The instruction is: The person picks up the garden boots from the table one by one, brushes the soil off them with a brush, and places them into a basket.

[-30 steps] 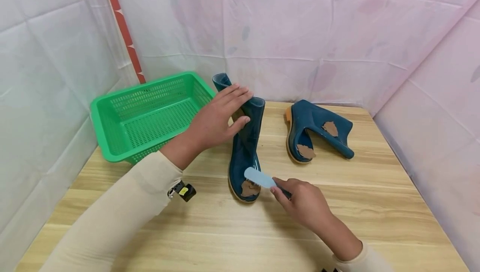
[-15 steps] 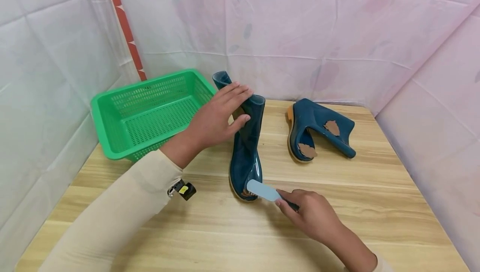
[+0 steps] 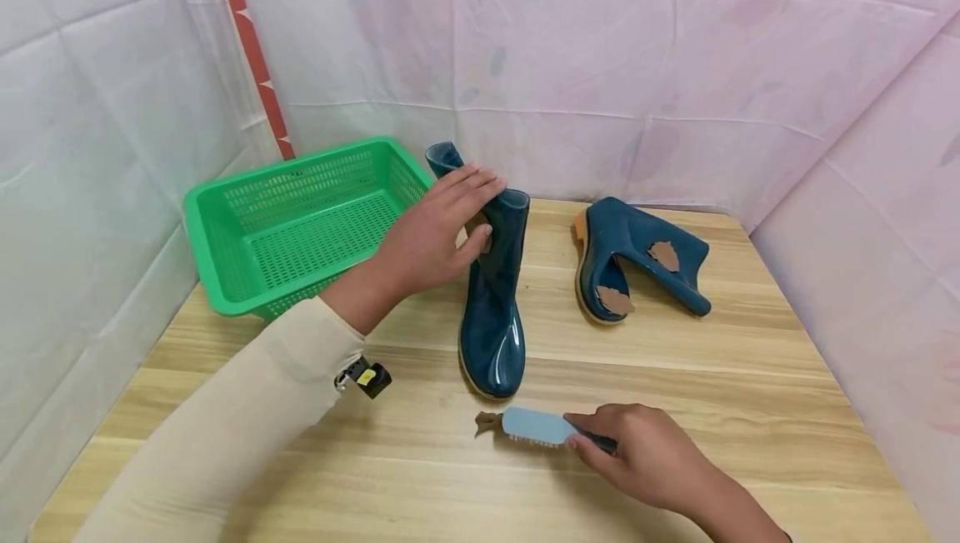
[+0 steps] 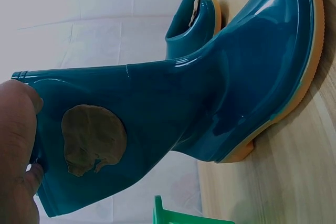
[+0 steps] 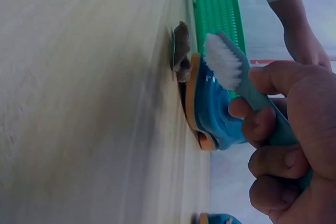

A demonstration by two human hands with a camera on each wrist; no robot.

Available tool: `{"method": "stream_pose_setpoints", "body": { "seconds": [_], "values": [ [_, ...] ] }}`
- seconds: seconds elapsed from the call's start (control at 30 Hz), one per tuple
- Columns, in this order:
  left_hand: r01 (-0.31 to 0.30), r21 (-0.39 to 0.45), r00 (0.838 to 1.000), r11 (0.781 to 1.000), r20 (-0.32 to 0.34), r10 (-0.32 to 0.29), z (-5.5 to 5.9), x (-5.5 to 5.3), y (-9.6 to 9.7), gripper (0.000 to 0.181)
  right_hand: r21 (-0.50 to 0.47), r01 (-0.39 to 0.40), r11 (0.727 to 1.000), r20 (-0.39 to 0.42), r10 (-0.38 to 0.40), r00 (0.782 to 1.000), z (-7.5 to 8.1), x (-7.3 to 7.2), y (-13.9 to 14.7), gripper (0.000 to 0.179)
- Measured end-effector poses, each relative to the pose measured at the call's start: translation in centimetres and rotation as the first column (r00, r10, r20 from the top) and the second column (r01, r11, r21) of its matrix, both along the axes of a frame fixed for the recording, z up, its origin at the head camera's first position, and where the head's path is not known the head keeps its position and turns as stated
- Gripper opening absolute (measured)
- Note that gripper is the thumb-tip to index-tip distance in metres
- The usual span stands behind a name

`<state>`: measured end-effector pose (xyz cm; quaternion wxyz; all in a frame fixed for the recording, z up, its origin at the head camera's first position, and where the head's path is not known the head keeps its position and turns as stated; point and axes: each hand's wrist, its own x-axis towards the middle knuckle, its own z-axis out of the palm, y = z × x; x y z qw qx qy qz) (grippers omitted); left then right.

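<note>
Boot (image 3: 487, 310), dark blue and upright on the wooden table (image 3: 390, 460), stands near the middle of the head view, toe toward six o'clock, with the left hand (image 3: 431, 235) grasping it near the top. Just off the toe, at six o'clock, is a brown flake (image 3: 487, 421) beside the tip of a pale blue brush (image 3: 536, 426); whether those two touch, I cannot tell. The right hand (image 3: 648, 451), at the brush's three to four o'clock, clasps the handle. At ten o'clock from the boot is a green basket (image 3: 201, 243); between two and three, a second boot (image 3: 622, 231) lies sideways, bearing two brown patches (image 3: 663, 256). Left wrist view: finger and thumb pinch the top edge at nine o'clock, near a brown blotch (image 4: 94, 140) on the shaft. Right wrist view: fingers curl round the handle at four o'clock, white bristles (image 5: 223, 61) above toward one.
</note>
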<state>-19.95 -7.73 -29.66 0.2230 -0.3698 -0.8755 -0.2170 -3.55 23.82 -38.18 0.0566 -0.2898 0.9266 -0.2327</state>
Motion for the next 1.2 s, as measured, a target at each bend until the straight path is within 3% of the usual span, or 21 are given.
{"method": "stream_pose_setpoints", "body": {
  "seconds": [0.23, 0.43, 0.53, 0.63, 0.73, 0.87, 1.07, 1.2],
  "values": [
    [0.005, 0.005, 0.999, 1.000, -0.037, -0.004, -0.1, -0.2, 0.1, 0.049, -0.029, 0.036, 0.999, -0.050, -0.038, 0.998, 0.8, 0.0, 1.2, 0.032],
    [0.006, 0.040, 0.996, 0.999, -0.089, -0.002, 0.1, -0.3, 0.1, 0.045, -0.054, 0.065, 0.996, -0.073, -0.068, 0.995, 0.5, 0.1, 1.2, 0.031],
    [-0.025, 0.095, 0.993, 0.995, -0.112, 0.035, 0.0, -0.4, 0.3, 0.039, -0.060, 0.067, 0.996, -0.072, -0.071, 0.995, 0.2, 0.1, 1.1, 0.032],
    [-0.094, 0.163, 0.989, 0.982, -0.098, 0.111, 0.1, -0.5, 0.6, 0.029, -0.066, 0.063, 0.996, -0.080, -0.069, 0.994, -0.1, 0.1, 1.0, 0.031],
    [-0.192, 0.171, 0.979, 0.966, -0.036, 0.201, 0.3, -0.5, 0.7, 0.024, -0.064, 0.061, 0.996, -0.091, -0.067, 0.994, -0.4, 0.1, 0.9, 0.032],
    [-0.272, 0.092, 0.961, 0.958, 0.075, 0.266, 0.6, -0.3, 0.7, 0.030, -0.051, 0.065, 0.997, -0.094, -0.070, 0.993, -0.7, 0.1, 0.9, 0.033],
    [-0.261, 0.198, 0.930, 0.945, 0.314, 0.191, 1.1, 0.0, 0.8, 0.036, -0.050, 0.071, 0.996, -0.103, -0.076, 0.992, -1.0, 0.1, 1.0, 0.033],
    [-0.277, 0.240, 0.906, 0.930, 0.389, 0.170, 1.7, 0.1, 1.1, 0.048, -0.054, 0.082, 0.995, -0.093, -0.086, 0.992, -1.3, 0.2, 1.1, 0.034]
  ]
}}
